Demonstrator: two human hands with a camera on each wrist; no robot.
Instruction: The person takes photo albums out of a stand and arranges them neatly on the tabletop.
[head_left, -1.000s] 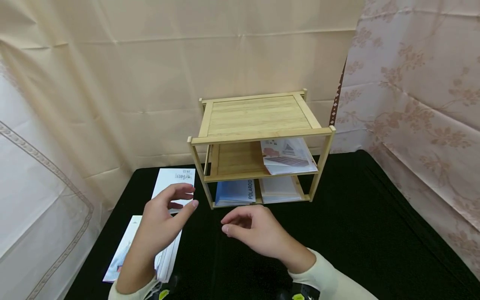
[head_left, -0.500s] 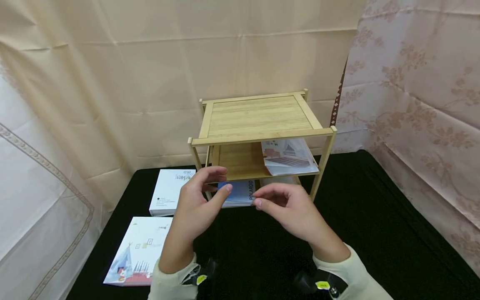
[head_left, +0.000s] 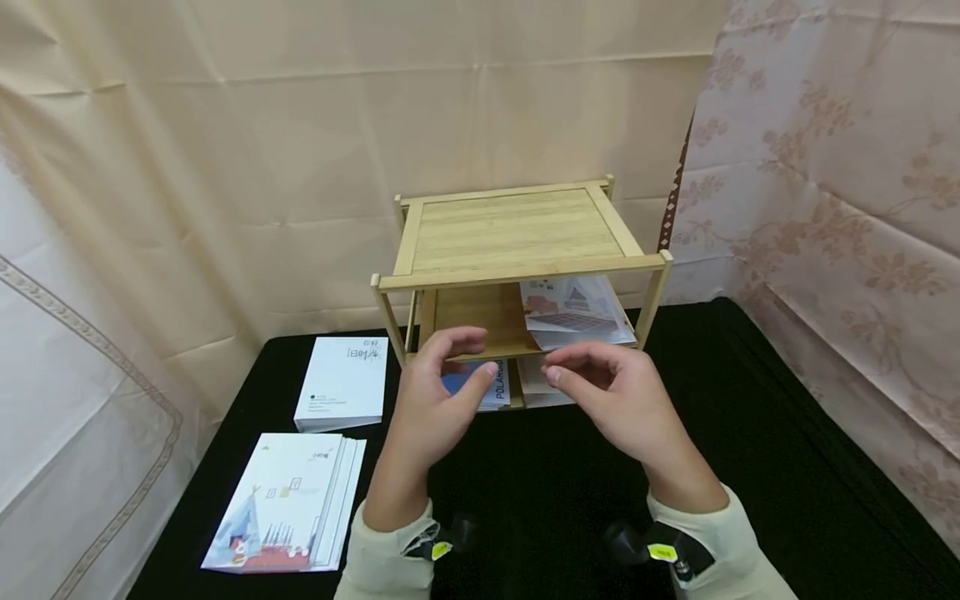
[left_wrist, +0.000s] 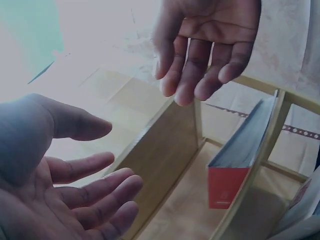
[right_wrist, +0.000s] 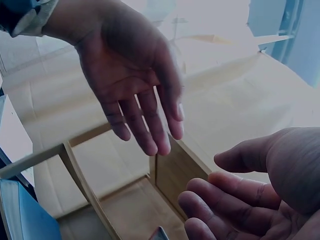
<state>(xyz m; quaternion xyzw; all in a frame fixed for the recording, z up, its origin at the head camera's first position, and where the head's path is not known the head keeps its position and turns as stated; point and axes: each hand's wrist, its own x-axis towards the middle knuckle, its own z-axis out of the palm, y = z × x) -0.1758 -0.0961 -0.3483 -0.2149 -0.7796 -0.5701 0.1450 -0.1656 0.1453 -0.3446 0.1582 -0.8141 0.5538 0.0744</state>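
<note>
Both hands hover, holding nothing, in front of a light wooden shelf rack (head_left: 517, 233). My left hand (head_left: 438, 412) has its fingers loosely bent and the thumb apart from them. Facing it is my right hand (head_left: 618, 400), fingers also relaxed, with a gap between the two. On the middle shelf, at the right, lies a book with a laptop picture (head_left: 573, 312); the left wrist view shows a red spine (left_wrist: 227, 187) there. Below, partly behind the hands, are a blue POLAROID book (head_left: 499, 387) and a pale book (head_left: 542, 385).
On the black-covered table (head_left: 750, 467), at the left, a thick white book (head_left: 341, 387) lies behind fanned books with a tent picture (head_left: 277, 500). A beige curtain (head_left: 300, 167) hangs behind the rack, a floral cloth (head_left: 840, 167) at the right.
Both hands have moved right and slightly away from the body, from near the books at left to the front of the rack. The tent-picture books at left are now uncovered.
</note>
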